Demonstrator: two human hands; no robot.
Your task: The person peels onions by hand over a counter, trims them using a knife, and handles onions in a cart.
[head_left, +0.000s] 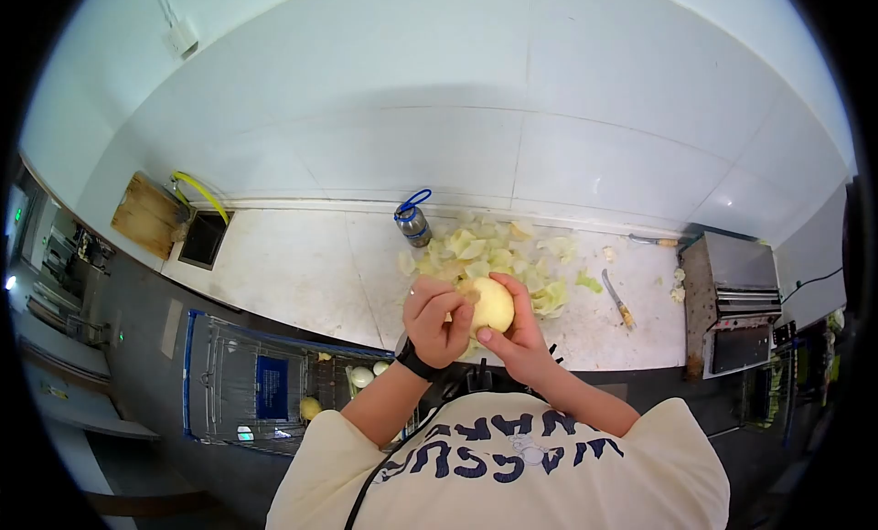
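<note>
A smooth, pale yellow cabbage (pixel 494 308) is held up in front of my chest, over the counter's front edge. My right hand (pixel 519 336) is wrapped around its right side, with the thumb underneath. On the other side, my left hand (pixel 436 321) is closed, its curled fingers against the cabbage beside a brownish stem end; what the fingertips pinch there is hidden. Behind the hands lies a loose heap of pale green and yellow cabbage leaves (pixel 476 245).
A steel bottle with a blue loop (pixel 414 226) stands left of the leaves. Two knives lie right, one curved (pixel 619 300), one near the wall (pixel 653 241). A metal appliance (pixel 732 297) stands at the right end. A sink (pixel 203 241) is left; a shopping cart (pixel 233 374) stands below.
</note>
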